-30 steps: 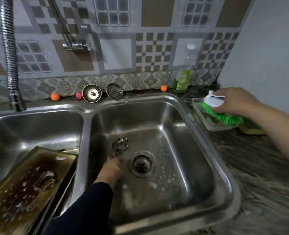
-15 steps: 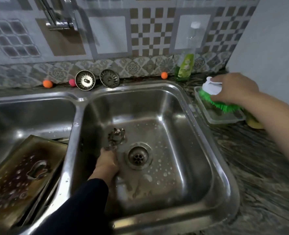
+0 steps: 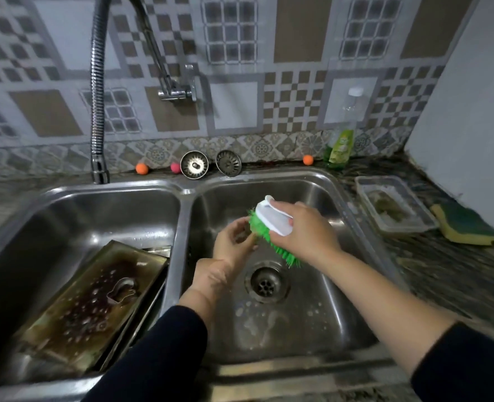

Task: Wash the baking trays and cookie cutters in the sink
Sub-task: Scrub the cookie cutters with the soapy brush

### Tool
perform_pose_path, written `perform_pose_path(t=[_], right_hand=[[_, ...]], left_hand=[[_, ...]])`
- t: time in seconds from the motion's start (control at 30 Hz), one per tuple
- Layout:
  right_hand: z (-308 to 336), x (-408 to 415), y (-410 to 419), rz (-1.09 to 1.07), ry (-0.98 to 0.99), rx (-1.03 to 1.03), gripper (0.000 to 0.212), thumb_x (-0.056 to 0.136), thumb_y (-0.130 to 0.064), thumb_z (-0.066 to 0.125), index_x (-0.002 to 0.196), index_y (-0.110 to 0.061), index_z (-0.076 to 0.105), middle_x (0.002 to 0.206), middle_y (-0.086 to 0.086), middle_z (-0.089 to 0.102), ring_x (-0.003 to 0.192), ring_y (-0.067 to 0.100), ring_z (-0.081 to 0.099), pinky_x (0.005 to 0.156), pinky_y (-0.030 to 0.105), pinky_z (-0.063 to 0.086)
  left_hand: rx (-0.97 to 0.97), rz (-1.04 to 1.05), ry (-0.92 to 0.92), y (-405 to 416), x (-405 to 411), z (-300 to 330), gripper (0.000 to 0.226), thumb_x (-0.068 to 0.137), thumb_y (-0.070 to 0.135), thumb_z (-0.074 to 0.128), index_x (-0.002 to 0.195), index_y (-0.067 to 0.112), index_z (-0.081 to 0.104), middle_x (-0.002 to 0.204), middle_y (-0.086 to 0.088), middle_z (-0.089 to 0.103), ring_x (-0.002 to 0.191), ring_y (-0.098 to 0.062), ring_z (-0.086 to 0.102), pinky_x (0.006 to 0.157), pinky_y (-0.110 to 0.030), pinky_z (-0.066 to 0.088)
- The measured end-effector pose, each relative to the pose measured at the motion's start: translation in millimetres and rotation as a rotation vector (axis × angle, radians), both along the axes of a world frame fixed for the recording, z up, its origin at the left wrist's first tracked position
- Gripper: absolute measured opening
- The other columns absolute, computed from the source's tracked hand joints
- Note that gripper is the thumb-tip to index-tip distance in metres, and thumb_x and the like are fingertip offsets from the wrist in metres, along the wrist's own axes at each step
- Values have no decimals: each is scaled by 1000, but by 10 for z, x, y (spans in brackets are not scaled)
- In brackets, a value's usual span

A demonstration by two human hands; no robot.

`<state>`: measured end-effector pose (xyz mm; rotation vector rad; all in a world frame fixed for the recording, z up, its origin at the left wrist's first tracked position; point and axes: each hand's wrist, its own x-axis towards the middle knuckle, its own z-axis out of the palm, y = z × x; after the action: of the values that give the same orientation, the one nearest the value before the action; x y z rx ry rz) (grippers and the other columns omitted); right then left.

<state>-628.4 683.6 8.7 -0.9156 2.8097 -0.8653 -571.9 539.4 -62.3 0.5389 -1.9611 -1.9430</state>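
Over the right sink basin [image 3: 341, 314] my right hand [image 3: 306, 230] grips a scrub brush [image 3: 269, 227] with a white handle and green bristles. My left hand [image 3: 231, 245] is closed around a small metal cookie cutter, mostly hidden by fingers, and holds it against the bristles. In the left basin [image 3: 66, 216] a stained brown baking tray [image 3: 86, 309] leans on another tray, wet with droplets. A second cookie cutter [image 3: 122, 290] lies on it.
A spring-neck tap [image 3: 98, 117] rises behind the left basin. Two drain strainers [image 3: 195, 164] lean on the tiled wall by small orange and pink balls. Dish soap bottle [image 3: 343, 140], a clear plastic container [image 3: 393, 204] and a yellow-green sponge [image 3: 466, 224] sit on the right counter.
My right hand brought the brush from the plastic container to above the right basin. My left hand lifted the cookie cutter off the basin floor up to the bristles.
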Motion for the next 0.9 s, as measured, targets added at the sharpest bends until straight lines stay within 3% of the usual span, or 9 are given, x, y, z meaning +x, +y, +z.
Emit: perform_pose_path(t=[0.1, 0.23, 0.37, 0.47, 0.53, 0.6, 0.7, 0.8, 0.9], right_hand=[[78, 93, -45, -1, 37, -17, 66, 75, -38, 69, 137, -46, 44, 102, -2, 55, 97, 20, 59, 79, 37, 52], [176, 252, -188, 15, 119, 29, 67, 76, -41, 67, 137, -47, 42, 99, -4, 51, 96, 21, 60, 77, 35, 51], [265, 274, -246, -32, 123, -12, 67, 77, -38, 68, 138, -45, 43, 105, -1, 53, 101, 23, 59, 79, 35, 50], [268, 366, -253, -10, 148, 11, 67, 77, -38, 67, 138, -46, 42, 107, -2, 54, 102, 22, 58, 79, 34, 48], [300, 256, -259, -90, 121, -36, 67, 76, -39, 68, 138, -46, 43, 115, -1, 59, 106, 22, 59, 82, 34, 49], [327, 187, -231, -137, 105, -65, 68, 74, -40, 68, 137, -45, 44, 121, 0, 61, 108, 21, 59, 84, 33, 50], [277, 271, -179, -92, 86, -52, 69, 72, -39, 70, 137, -44, 46, 118, 0, 61, 105, 21, 60, 84, 35, 52], [231, 314, -148, -126, 142, 39, 67, 77, -40, 67, 139, -45, 41, 119, 0, 57, 110, 23, 57, 84, 35, 50], [266, 359, -146, -114, 153, 18, 66, 76, -40, 67, 138, -46, 42, 114, -4, 57, 106, 21, 58, 78, 33, 50]], left_hand=[[-62, 8, 10, -153, 126, 39, 26, 88, 3, 64, 111, 13, 62, 96, -8, 70, 82, -23, 63, 69, -35, 54], [-183, -47, 19, -168, 201, 104, 33, 85, 9, 67, 118, 8, 61, 105, -11, 70, 97, -25, 66, 86, -42, 54], [-140, -14, 40, -168, 247, 171, 28, 86, 8, 67, 113, 13, 62, 98, -9, 69, 83, -22, 65, 79, -46, 55], [-168, -45, 70, -166, 263, 210, 25, 89, 1, 61, 114, 7, 60, 97, -10, 68, 78, -13, 63, 67, -31, 56], [-165, -75, 68, -130, 269, 228, 29, 91, 3, 59, 120, 5, 58, 105, -12, 67, 86, -14, 61, 66, -20, 52], [-118, -52, 76, -138, 251, 246, 29, 93, 2, 55, 121, 10, 58, 111, -12, 66, 94, -16, 60, 71, -20, 52], [31, -56, 96, -182, 212, 308, 27, 96, 3, 49, 112, 23, 59, 110, -11, 66, 98, -22, 60, 82, -33, 52], [161, -100, 117, -149, 222, 400, 25, 99, 4, 44, 118, 16, 56, 101, -5, 64, 91, -17, 60, 85, -33, 51], [301, -94, 146, -197, 217, 443, 28, 100, 5, 41, 126, 9, 51, 112, -13, 60, 96, -22, 59, 87, -32, 52]])
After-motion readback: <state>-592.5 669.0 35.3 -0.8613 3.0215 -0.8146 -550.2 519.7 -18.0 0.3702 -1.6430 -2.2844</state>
